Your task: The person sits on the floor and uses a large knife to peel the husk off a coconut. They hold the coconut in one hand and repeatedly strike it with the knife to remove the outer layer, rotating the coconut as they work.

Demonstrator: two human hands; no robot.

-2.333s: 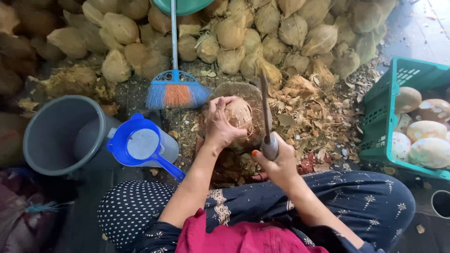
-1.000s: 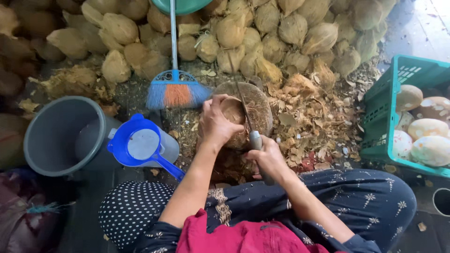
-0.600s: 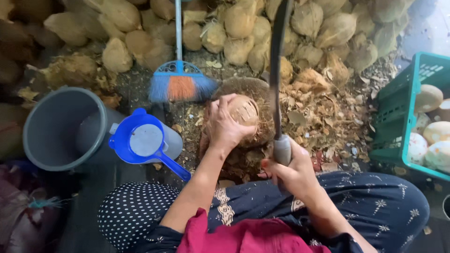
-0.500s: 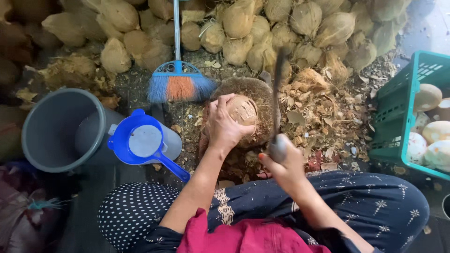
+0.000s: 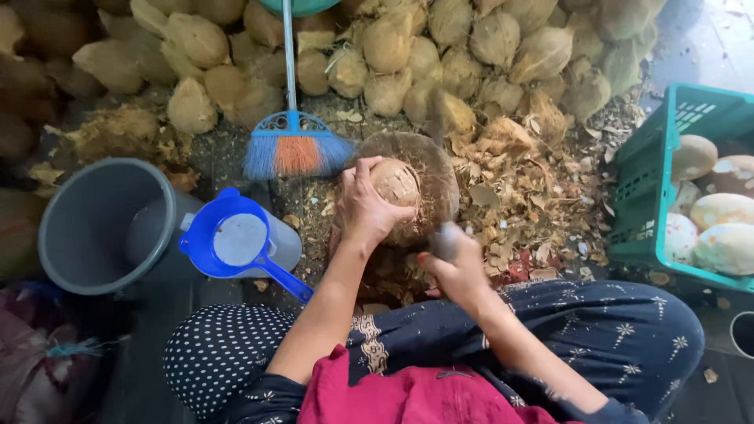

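My left hand (image 5: 365, 206) grips a brown peeled coconut (image 5: 396, 182) and steadies it on a round wooden chopping block (image 5: 434, 166) between my knees. My right hand (image 5: 454, 267) is closed on the handle of a long chopping knife (image 5: 444, 240). The blade is motion-blurred and comes down at the coconut's right side, over the block. Bits of husk lie around the block.
A heap of unpeeled brown coconuts (image 5: 393, 47) fills the back. A blue-and-orange broom (image 5: 292, 145) lies in front of it. A grey bucket (image 5: 102, 228) and a blue strainer scoop (image 5: 236, 242) are at the left. A green crate (image 5: 667, 157) with pale peeled coconuts (image 5: 722, 212) stands at the right.
The knife was raised high above the block, then swung down onto the coconut. My left hand has kept the coconut in place on the block, turning it slightly.
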